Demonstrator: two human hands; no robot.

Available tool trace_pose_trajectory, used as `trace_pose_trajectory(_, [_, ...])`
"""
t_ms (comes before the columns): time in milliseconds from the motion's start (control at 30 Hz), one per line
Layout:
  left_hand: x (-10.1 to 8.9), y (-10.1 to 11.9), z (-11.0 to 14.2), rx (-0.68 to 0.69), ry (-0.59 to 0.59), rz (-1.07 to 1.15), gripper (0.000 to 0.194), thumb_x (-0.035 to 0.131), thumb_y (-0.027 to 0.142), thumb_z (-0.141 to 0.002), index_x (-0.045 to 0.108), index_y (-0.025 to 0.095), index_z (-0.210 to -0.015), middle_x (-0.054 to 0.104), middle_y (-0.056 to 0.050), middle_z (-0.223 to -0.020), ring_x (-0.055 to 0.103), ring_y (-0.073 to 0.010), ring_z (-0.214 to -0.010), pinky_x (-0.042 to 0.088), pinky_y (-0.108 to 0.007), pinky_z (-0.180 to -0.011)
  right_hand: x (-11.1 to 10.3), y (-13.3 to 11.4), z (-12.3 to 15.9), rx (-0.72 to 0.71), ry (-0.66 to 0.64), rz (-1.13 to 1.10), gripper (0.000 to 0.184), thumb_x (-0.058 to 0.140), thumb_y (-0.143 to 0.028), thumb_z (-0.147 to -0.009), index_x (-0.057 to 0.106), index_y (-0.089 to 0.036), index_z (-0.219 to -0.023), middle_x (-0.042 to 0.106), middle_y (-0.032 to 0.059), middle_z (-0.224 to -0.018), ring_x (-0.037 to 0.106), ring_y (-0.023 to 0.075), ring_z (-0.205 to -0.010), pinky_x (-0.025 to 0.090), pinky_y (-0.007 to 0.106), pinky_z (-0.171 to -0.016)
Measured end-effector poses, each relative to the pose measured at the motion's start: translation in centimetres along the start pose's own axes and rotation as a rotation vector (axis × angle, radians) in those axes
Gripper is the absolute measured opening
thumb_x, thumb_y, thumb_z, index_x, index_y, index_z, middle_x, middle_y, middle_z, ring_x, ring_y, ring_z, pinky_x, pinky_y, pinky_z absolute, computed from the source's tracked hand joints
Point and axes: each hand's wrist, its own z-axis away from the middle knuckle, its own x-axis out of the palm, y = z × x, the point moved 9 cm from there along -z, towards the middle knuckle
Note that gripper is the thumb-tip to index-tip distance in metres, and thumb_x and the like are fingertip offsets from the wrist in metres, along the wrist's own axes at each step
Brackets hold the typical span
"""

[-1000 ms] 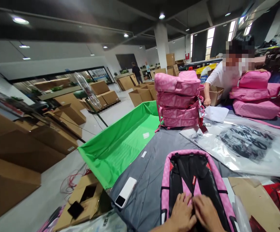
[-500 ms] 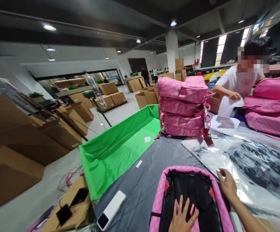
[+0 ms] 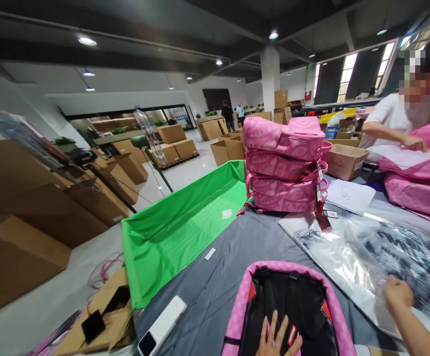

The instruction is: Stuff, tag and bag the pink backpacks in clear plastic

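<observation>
The left hand (image 3: 277, 337) sits at the bottom of the view, fingers spread wide and pressed flat on the black padded back panel (image 3: 277, 296) of a pink backpack (image 3: 237, 321), gripping nothing. A small red tab (image 3: 292, 335) lies just beside the fingertips. The backpack lies with its panel facing up, and its patterned pink rim (image 3: 292, 267) curves around the panel ahead of the fingers and to both sides. Well right of those fingers, the right hand (image 3: 398, 294) rests loosely curled on a clear plastic bag (image 3: 343, 257) printed with dark lettering; whether it pinches the plastic, I cannot tell. Left of the rim, a gray table cover (image 3: 200, 291) runs to a white handheld device (image 3: 162, 326) and a green-lined bin (image 3: 181, 232). Beyond the fingers stands a stack of pink backpacks (image 3: 285, 165). Farther right, a co-worker's hand (image 3: 413, 143) rests on a sheet of paper (image 3: 389, 154).
</observation>
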Motion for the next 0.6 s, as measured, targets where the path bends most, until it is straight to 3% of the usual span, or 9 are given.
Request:
trace_pose_trajectory(67, [0.5,-0.1,0.5,0.013,0.002,0.005,0.061,0.085,0.046,-0.078,0.062,0.050,-0.134,0.066,0.001,-0.141,0.044,-0.0316,-0.147,0.033,-0.049,-0.124,-3.2,-1.2,-0.6,0.021,0.039,-0.008,0.054,0.010,-0.065,-0.083,0.028,-0.036,-0.040,0.025,0.0057,-0.033,0.035,0.0250,-0.033,0.035,0.046,-0.045])
trace_pose_trajectory(133, [0.7,-0.3,0.8,0.046,-0.024,0.010,0.062,0.081,0.045,-0.081,0.058,0.047,-0.139,0.064,-0.001,-0.144,0.041,-0.0325,-0.149,0.029,-0.050,-0.124,-4.9,-4.3,0.3,-0.049,0.010,-0.054,0.055,0.021,-0.072,-0.080,0.037,-0.033,-0.044,0.039,0.0079,-0.039,0.043,0.0258,-0.039,0.039,0.046,-0.049])
trace_pose_trajectory(233, [1.0,-0.6,0.0,0.060,-0.278,0.206,0.067,0.075,0.051,-0.086,0.050,0.043,-0.148,0.054,-0.007,-0.154,0.041,-0.0352,-0.149,0.032,-0.055,-0.121,-4.1,-11.0,5.3,-0.263,-0.138,-0.168,0.057,0.040,-0.081,-0.070,0.052,-0.028,-0.056,0.055,0.0063,-0.052,0.055,0.0247,-0.051,0.047,0.040,-0.056])
trace_pose_trajectory(300, [1.4,-0.8,-1.2,-0.139,-0.581,0.529,0.072,0.073,0.063,-0.081,0.052,0.042,-0.147,0.047,-0.010,-0.159,0.038,-0.0415,-0.149,0.031,-0.065,-0.118,-2.5,-14.9,10.6,-0.385,-0.249,-0.246,0.059,0.046,-0.083,-0.071,0.057,-0.026,-0.063,0.058,0.0031,-0.057,0.058,0.0225,-0.057,0.049,0.035,-0.060])
trace_pose_trajectory(333, [1.4,-0.9,-1.8,-0.337,-0.713,0.727,0.075,0.075,0.069,-0.075,0.057,0.041,-0.143,0.046,-0.011,-0.159,0.035,-0.0455,-0.150,0.027,-0.071,-0.117,-1.6,-16.3,13.5,-0.428,-0.296,-0.282,0.059,0.047,-0.083,-0.073,0.058,-0.025,-0.066,0.059,0.0019,-0.058,0.058,0.0212,-0.058,0.049,0.033,-0.060])
trace_pose_trajectory(367, [1.0,-1.4,-2.4,-0.615,-0.740,0.896,0.075,0.078,0.074,-0.067,0.068,0.037,-0.132,0.052,-0.013,-0.155,0.034,-0.0483,-0.149,0.020,-0.073,-0.119,-0.9,-17.3,16.5,-0.460,-0.336,-0.316,0.060,0.046,-0.083,-0.077,0.059,-0.025,-0.069,0.059,0.0010,-0.060,0.058,0.0201,-0.059,0.049,0.031,-0.059])
trace_pose_trajectory(433, [-0.3,-1.8,-3.3,-1.179,-0.549,1.219,0.074,0.086,0.072,-0.052,0.081,0.020,-0.104,0.071,-0.021,-0.124,0.051,-0.0486,-0.133,0.030,-0.063,-0.118,0.3,-18.5,22.2,-0.496,-0.397,-0.375,0.060,0.044,-0.083,-0.082,0.059,-0.025,-0.073,0.060,0.0007,-0.063,0.058,0.0185,-0.059,0.049,0.028,-0.058])
trace_pose_trajectory(500, [-1.9,-1.4,-4.6,-1.367,-0.378,1.263,0.071,0.069,0.077,-0.070,0.078,0.017,-0.108,0.073,-0.017,-0.113,0.064,-0.0371,-0.116,0.046,-0.049,-0.107,1.1,-18.7,27.1,-0.508,-0.449,-0.412,0.061,0.042,-0.082,-0.084,0.059,-0.025,-0.078,0.063,0.0020,-0.069,0.060,0.0184,-0.062,0.050,0.028,-0.061])
trace_pose_trajectory(600, [-3.7,-1.6,-4.0,-1.505,-0.245,1.171,0.062,0.058,0.073,-0.082,0.073,0.014,-0.094,0.072,-0.014,-0.096,0.067,-0.0292,-0.095,0.053,-0.041,-0.091,2.0,-18.2,32.4,-0.510,-0.518,-0.412,0.060,0.041,-0.082,-0.084,0.058,-0.025,-0.077,0.067,0.0040,-0.074,0.063,0.0199,-0.067,0.052,0.030,-0.066])
